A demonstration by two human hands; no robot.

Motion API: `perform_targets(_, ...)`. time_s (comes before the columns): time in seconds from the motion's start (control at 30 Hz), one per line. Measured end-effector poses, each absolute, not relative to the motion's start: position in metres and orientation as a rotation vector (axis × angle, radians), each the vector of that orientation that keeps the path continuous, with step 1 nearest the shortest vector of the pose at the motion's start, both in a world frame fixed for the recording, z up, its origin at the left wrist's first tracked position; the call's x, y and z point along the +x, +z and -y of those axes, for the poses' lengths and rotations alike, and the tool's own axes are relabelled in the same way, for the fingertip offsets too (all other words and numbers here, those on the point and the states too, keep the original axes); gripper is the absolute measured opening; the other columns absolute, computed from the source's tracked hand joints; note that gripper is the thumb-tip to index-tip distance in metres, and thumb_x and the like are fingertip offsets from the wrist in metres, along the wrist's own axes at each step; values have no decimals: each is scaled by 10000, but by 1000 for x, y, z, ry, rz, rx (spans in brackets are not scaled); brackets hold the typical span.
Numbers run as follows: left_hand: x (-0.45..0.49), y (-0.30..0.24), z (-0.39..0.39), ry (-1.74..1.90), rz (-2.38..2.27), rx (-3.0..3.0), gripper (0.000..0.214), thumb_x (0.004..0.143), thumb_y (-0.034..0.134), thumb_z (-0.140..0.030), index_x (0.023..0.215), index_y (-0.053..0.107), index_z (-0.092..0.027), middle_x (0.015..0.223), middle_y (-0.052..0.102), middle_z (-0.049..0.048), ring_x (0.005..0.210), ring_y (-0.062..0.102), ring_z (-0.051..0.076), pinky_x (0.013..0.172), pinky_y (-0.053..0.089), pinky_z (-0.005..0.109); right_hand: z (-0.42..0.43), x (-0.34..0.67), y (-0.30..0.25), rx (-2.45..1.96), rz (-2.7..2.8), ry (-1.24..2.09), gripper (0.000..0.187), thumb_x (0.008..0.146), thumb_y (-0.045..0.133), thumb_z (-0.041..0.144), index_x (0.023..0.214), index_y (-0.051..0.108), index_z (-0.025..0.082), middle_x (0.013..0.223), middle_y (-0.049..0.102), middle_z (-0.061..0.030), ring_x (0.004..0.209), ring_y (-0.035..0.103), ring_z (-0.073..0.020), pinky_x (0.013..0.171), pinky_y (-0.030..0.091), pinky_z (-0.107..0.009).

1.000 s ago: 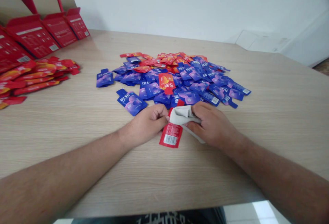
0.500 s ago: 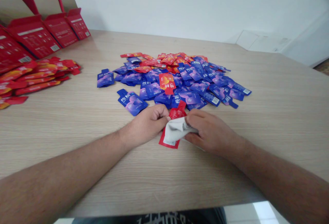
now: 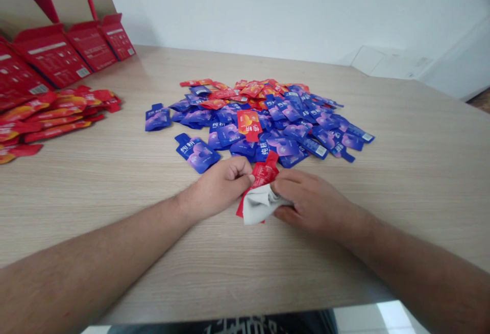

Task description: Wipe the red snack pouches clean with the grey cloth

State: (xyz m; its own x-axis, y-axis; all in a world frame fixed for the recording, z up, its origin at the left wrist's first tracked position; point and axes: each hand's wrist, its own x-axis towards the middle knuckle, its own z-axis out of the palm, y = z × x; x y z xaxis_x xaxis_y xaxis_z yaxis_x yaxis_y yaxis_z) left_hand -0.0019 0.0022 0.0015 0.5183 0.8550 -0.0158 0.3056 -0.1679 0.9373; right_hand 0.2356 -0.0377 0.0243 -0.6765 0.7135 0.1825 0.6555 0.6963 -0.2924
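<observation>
A red sachet [image 3: 265, 172] with a narrow neck lies on the table between my hands, its printed back facing up. My left hand [image 3: 220, 186] pinches the sachet's left edge between thumb and finger. In my right hand [image 3: 306, 198] is a bunched pale grey cloth [image 3: 260, 204], which covers the sachet's lower part. Just beyond my hands spreads a pile of blue sachets [image 3: 229, 133], and an orange-red sachet [image 3: 248, 122] rests on top of them. One blue sachet [image 3: 198, 153] sits close to my left hand.
Red cartons [image 3: 49, 53] with raised flaps stand in a row at the far left. In front of them is a heap of orange-red sachets [image 3: 61, 112]. More red sachets [image 3: 252, 89] lie at the back of the pile. The wooden table [image 3: 161, 283] ends near my lap.
My right hand has moved the cloth slightly down the red sachet, towards me, so more of its upper print shows and its lower label is covered. The left hand stays in place.
</observation>
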Motion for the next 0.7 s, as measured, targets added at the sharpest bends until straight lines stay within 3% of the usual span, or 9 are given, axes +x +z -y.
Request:
perform_targets(0.2,-2,1,-3,662,-1021,1734,137,912,572,-263,805,555,-179,678,540,-46,596,451,98,543,363,221,30,240,23,-1290,2411,148,129,931,643,292,912,552,203,923,614,-63,862,579,-231,760,450,-339)
perform_targets(0.7,-2,2,-3,641,-1022,1755,128,915,563,-257,814,561,-178,708,560,-38,620,481,105,555,376,223,34,238,25,-1179,2547,228,121,924,652,277,899,558,206,934,615,-53,847,587,-218,744,447,-328)
